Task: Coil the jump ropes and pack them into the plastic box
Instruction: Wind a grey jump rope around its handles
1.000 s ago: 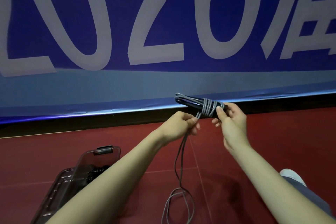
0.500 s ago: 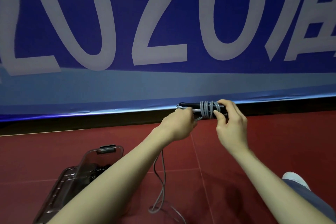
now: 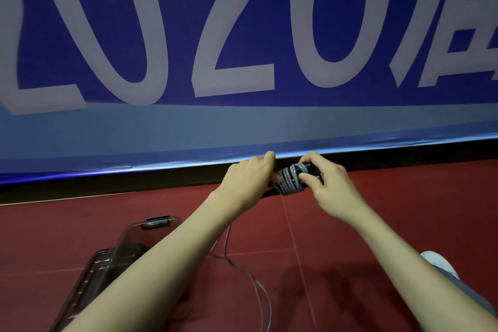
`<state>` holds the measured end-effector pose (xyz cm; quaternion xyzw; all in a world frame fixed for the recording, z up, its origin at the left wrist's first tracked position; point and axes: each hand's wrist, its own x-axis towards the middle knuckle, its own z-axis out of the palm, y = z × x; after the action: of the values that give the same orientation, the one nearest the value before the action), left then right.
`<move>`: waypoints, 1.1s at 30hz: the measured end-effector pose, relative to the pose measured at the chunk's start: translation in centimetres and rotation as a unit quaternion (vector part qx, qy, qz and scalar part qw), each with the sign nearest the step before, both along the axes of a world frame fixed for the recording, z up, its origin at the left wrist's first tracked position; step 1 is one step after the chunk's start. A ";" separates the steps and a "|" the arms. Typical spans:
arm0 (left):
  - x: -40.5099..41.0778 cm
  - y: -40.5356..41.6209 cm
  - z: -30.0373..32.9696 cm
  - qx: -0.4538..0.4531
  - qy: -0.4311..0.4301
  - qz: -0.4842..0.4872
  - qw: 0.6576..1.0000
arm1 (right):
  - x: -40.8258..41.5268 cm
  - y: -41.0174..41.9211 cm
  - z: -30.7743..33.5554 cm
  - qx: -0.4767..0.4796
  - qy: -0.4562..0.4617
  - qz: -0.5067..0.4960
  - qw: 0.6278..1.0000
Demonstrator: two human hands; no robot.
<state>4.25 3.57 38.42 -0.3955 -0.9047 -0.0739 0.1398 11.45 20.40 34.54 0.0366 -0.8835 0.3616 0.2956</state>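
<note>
Change: Since the last half second my left hand [image 3: 249, 176] has slid up against the bundle, and the slack rope below has drawn in closer under my left forearm.
Left hand: I see its fingers curled over the left end of the jump rope [image 3: 292, 179], knuckles up, thumb raised toward the banner [image 3: 242, 35]; it grips the dark handles there, though the fingertips are hidden from me.
Right hand: my right hand [image 3: 330, 187] pinches the right end of the bundle, index finger laid over the top and thumb pressed on the near side of the grey turns.
Rope: the grey cord is wound in tight turns round the dark handles, held level in the air between both hands, in front of the black strip at the foot of the wall. A loose length hangs down behind my left forearm and trails in loops on the floor [image 3: 377, 237].
Box: the plastic box [image 3: 89, 277] sits on the red floor at lower left, partly behind my left arm, its clear lid [image 3: 151, 226] standing open and tilted. Something dark lies inside; I cannot tell what.
Elsewhere: a white shoe [image 3: 438, 261] and a grey trouser leg show at lower right.
</note>
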 end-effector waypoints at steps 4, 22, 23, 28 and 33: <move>-0.8 -0.8 0.4 0.033 -0.047 -0.047 0.997 | 0.2 0.5 0.6 -0.149 -0.063 0.054 0.985; -0.5 -2.3 0.1 0.252 -0.443 -0.190 0.839 | 1.3 0.8 0.5 -0.459 -0.125 0.292 0.830; -0.4 -2.2 -0.1 0.278 -0.457 -0.181 0.825 | 1.2 0.7 0.4 -0.480 -0.125 0.294 0.817; 0.0 0.1 -0.8 0.425 -0.483 -0.042 0.764 | 0.7 0.1 0.0 -0.561 -0.094 0.277 0.774; 0.4 1.3 -0.6 0.435 -0.506 -0.038 0.744 | 0.7 -0.7 0.2 -0.605 -0.063 0.203 0.767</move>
<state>4.60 4.85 37.85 -0.2301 -0.6966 -0.6542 -0.1840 12.15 19.70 34.76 0.0062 -0.4706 0.8742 0.1197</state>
